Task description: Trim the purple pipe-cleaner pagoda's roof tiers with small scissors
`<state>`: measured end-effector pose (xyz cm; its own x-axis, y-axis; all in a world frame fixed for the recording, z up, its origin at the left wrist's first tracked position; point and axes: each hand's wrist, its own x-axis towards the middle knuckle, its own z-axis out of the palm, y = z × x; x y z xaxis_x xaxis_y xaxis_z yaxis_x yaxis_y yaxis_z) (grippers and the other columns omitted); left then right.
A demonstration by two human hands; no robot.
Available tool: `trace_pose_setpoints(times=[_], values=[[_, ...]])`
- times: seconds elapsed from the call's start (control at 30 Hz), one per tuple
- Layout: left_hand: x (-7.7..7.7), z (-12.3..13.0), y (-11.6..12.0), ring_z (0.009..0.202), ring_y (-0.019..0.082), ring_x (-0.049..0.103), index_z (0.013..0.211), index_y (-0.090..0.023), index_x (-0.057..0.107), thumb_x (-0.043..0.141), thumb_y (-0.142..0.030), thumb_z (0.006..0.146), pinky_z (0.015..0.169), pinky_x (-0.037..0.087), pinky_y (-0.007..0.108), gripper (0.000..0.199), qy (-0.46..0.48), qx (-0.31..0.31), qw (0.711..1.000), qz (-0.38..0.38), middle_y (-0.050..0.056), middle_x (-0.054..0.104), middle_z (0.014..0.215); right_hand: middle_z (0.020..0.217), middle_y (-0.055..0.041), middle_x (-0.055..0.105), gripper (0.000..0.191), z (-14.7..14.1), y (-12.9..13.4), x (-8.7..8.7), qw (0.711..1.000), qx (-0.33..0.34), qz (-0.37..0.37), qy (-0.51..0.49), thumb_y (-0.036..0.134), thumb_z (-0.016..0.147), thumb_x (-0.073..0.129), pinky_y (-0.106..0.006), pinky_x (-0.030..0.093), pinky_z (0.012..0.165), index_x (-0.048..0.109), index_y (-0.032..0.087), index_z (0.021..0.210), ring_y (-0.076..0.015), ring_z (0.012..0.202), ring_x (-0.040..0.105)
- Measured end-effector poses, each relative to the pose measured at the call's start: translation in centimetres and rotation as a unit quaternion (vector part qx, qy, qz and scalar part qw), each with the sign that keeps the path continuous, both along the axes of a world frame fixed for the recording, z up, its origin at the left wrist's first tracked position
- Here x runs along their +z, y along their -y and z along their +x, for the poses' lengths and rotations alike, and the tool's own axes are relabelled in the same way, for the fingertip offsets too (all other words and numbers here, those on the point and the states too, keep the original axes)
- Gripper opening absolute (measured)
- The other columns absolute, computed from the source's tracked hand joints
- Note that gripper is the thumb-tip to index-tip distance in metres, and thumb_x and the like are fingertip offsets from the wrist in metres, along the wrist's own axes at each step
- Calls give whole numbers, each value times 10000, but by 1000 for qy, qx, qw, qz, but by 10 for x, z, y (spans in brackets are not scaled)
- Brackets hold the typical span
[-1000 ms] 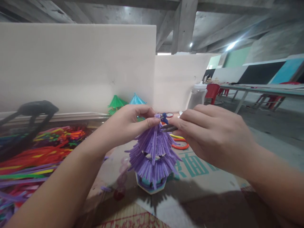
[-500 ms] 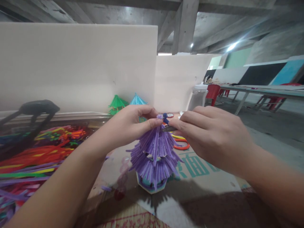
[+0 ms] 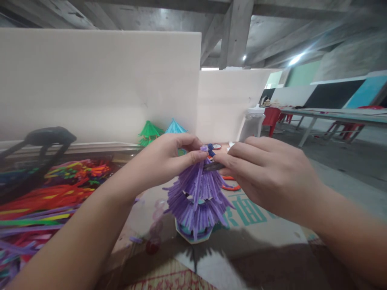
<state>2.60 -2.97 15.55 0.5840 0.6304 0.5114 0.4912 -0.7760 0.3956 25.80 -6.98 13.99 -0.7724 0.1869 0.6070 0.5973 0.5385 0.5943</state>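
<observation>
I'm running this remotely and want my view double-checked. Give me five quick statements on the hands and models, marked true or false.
1. The left hand pinches the purple model at its peak. True.
2. The right hand lies flat on the cardboard. False: it is raised, holding a dark tool beside the peak.
3. The green model sits right of the blue one in this view. False: it sits to the left.
4. The purple model shows two tiers of strips. True.
5. The clear bottle has a red lid. False: its lid is white.
</observation>
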Motion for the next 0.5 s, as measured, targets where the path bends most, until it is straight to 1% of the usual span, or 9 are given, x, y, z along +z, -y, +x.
trace_pose_setpoints(times=[0.17,0.33,0.5], values=[[0,0,1,666,132,588,826,-194,685,599,-373,930,632,418,246,225,0,-1,1000,-16,-32,660,722,838,-58,696,204,2,2,2,1000,-17,16,1,174,965,514,-331,426,655,690,134,1060,-192,749,587],[-1,0,0,685,134,595,838,-194,690,597,-376,931,637,419,245,225,3,-5,1000,-4,-29,665,729,832,-59,693,221,2,1,1,1000,-14,6,-1,166,968,495,-336,436,666,696,133,1054,-192,755,595],[-1,-1,-1,688,129,591,856,-197,689,590,-370,937,633,418,241,214,-2,-6,1000,-3,-32,665,742,840,-57,699,213,2,-1,1,1000,-4,12,1,146,955,519,-341,444,674,695,122,1072,-198,765,603]])
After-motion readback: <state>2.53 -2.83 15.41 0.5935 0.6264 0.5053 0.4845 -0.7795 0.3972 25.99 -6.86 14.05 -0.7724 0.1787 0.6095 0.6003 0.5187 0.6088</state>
